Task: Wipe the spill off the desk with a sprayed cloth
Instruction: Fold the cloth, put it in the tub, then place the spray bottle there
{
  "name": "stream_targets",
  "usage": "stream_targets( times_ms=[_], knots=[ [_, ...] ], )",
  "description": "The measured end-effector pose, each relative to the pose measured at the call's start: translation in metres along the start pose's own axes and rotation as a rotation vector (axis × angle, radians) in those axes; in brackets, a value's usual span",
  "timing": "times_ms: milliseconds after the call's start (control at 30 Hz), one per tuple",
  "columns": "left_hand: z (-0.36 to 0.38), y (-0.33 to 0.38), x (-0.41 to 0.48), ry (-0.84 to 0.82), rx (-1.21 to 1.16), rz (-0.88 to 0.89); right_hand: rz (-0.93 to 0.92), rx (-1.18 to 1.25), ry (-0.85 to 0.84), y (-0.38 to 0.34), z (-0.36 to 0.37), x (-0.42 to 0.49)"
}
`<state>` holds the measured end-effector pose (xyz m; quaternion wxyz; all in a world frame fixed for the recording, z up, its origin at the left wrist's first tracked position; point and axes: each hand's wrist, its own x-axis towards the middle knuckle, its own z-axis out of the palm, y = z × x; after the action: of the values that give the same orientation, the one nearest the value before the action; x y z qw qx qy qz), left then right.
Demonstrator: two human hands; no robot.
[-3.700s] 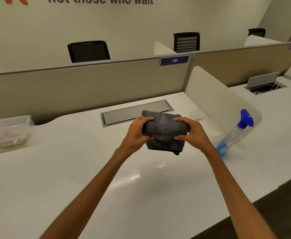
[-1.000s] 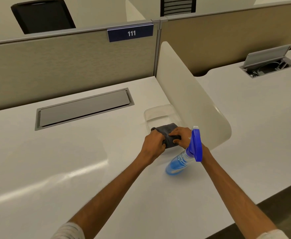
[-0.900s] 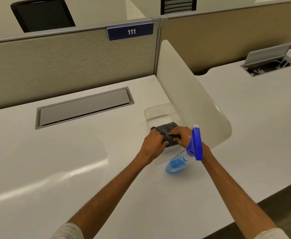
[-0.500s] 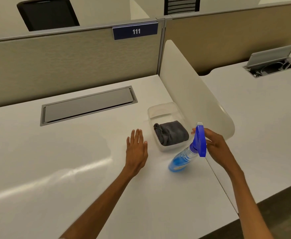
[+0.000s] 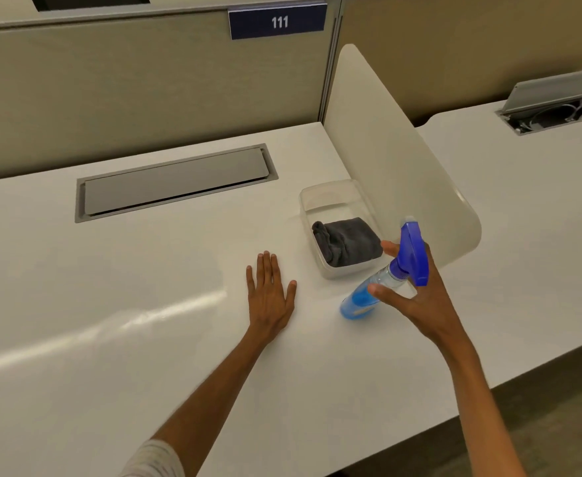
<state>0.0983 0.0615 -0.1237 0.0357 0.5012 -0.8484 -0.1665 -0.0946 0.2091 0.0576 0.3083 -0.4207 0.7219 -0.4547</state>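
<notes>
Reaching for the spray bottle (image 5: 382, 284) with the right hand (image 5: 417, 297), by the look of it: fingers spread wide around the neck just under the blue trigger head, thumb on the near side, other fingers curling behind, not closed on it yet. Hard to say whether any skin already touches the plastic. Bottle standing on the bench (image 5: 145, 339), leaning in the wide-angle view with the base toward the camera-left and the trigger head up and to the right, so long axis running roughly from lower left to upper right. Blue liquid sitting low in it.

Left hand (image 5: 270, 294) flat on the bench, palm down, fingers together and straight, holding nothing, just left of the bottle's base and clearly apart from it.

Grey cloth (image 5: 346, 241) folded up inside the clear plastic tub (image 5: 317, 197), just beyond both hands and right against the curved white divider (image 5: 403, 160). Sits a bit nearer the right hand, but with that one going for the bottle, probably the left hand's job to lift the cloth out. Spraying the cloth still to do, wiping too. No obvious spill visible on the bench from here, only glare
</notes>
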Motion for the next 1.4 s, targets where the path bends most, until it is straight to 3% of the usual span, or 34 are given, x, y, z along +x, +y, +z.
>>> stream_targets(
  times_ms=[167,333,767,1067,1400],
  knots=[
    [0.0,0.0,-0.001,0.004,0.006,-0.004,-0.049,0.036,0.198,-0.009,0.017,0.006],
    [0.0,-0.001,-0.002,0.01,0.007,0.007,-0.079,0.03,0.22,-0.033,0.011,0.007],
    [0.001,0.0,-0.001,0.026,-0.022,0.008,-0.392,-0.115,0.359,-0.156,-0.034,0.083],
    [0.007,-0.003,0.001,0.028,-0.043,-0.008,-0.339,-0.126,0.362,-0.125,0.006,0.172],
    [0.009,-0.002,0.003,0.029,-0.046,-0.022,-0.272,-0.121,0.375,-0.062,0.04,0.209]
  ],
)
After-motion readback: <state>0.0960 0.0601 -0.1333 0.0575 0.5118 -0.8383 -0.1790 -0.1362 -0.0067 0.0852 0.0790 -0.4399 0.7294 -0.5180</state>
